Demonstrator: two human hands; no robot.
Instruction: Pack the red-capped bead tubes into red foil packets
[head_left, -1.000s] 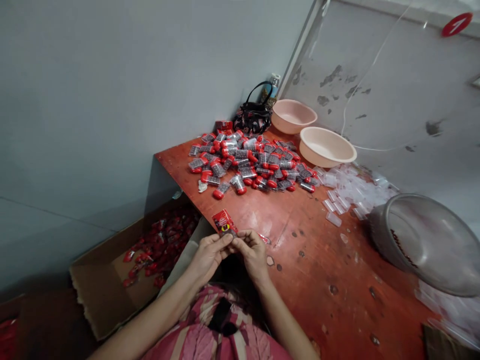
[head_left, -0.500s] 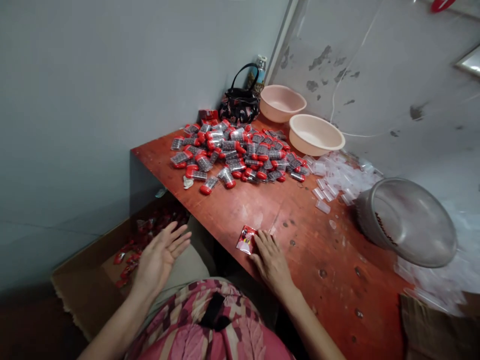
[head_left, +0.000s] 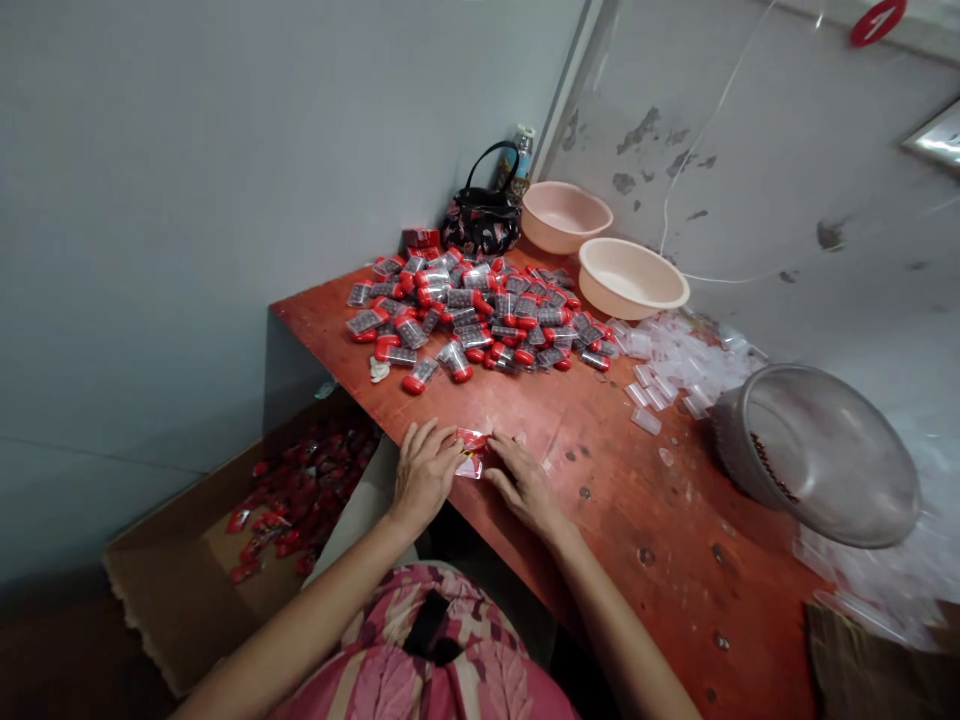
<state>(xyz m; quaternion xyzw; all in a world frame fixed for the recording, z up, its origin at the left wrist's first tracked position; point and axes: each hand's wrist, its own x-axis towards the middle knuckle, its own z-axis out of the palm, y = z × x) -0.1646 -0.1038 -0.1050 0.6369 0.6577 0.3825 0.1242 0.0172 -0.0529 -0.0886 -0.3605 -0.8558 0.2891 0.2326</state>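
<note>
A small red printed card with a cartoon figure is between my two hands at the near edge of the red table. My left hand has its fingers bent over the card's left edge. Fingertips of my right hand press on its right edge, with the thumb lower down. The fingers cover parts of both edges. Beyond my hands lies a heap of clear packs with red ends, filled with dark pieces.
A grey basin sits at right beside clear plastic sleeves. Two pale basins, a black handbag and a bottle stand at the back. Below left, a cardboard box contains red packets.
My left hand has come from beside the table onto the card's left edge. The card and my right hand have shifted slightly left.
</note>
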